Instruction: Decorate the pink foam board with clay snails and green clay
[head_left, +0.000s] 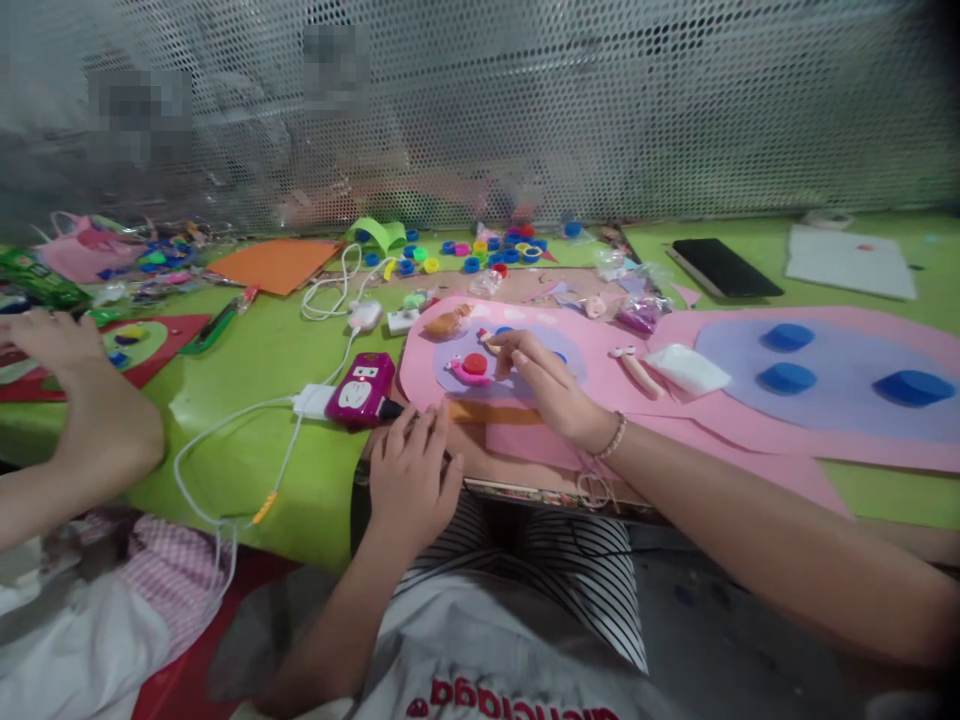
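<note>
My right hand [551, 390] reaches over a lavender oval [448, 380] on pink paper, its fingers bent together at a beige clay snail body [491, 342]. Blue caps lie partly hidden behind those fingers. Just left of the fingertips is a pink clay snail [471, 378] with a red cap [475, 364] as its shell. A brown clay shape [446, 322] sits at the oval's upper left. My left hand [414, 478] rests at the table's front edge with fingers extended, beside a black plug [391, 409] in a purple power socket [362, 390].
Another pink sheet [675, 328] with blue caps [787, 378] lies right, near a beige clay strip [637, 370] and white packet [688, 368]. Behind are loose bottle caps [471, 265] and a phone [725, 268]. At left, white cables [225, 420] and another person's hand [60, 350].
</note>
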